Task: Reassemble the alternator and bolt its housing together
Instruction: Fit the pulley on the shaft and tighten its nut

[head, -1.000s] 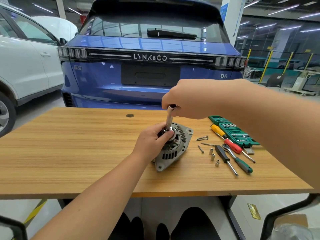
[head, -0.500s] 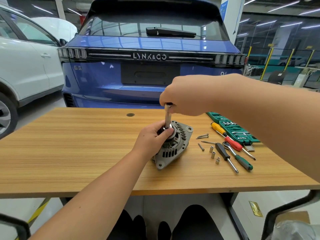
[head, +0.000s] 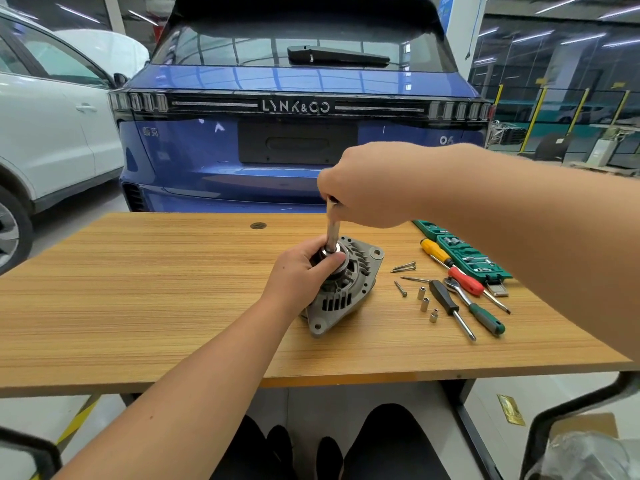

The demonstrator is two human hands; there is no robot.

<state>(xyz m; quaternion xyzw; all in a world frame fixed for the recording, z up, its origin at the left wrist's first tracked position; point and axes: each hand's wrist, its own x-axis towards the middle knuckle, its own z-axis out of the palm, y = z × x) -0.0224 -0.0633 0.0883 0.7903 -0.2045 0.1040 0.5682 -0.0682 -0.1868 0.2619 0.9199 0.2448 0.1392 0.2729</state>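
While sitting tilted on the wooden table (head: 138,306), leans the grey alternator (head: 346,292) with its pulley end up toward the camera's upper left. Directly below and left of it comes the left hand (head: 298,275), fingers and thumb curled round the dark pulley at the top of the housing, gripping it. Straight above stands a metal socket tool (head: 332,226), upright, lower end seated on the pulley's centre just beside the left thumb. Over that tool closes the right hand (head: 367,185), fist wrapped round its upper end, held above the alternator and apart from the housing. To the right of the alternator, near but not touching, lie loose bolts (head: 403,267), three small sockets (head: 425,304), a black screwdriver (head: 450,306), a ratchet (head: 476,308) with a green grip, a red and yellow screwdriver (head: 453,270), and a green socket case (head: 464,252). Beyond the table's far edge stands a blue car (head: 294,109), and beside it a white car (head: 52,126)
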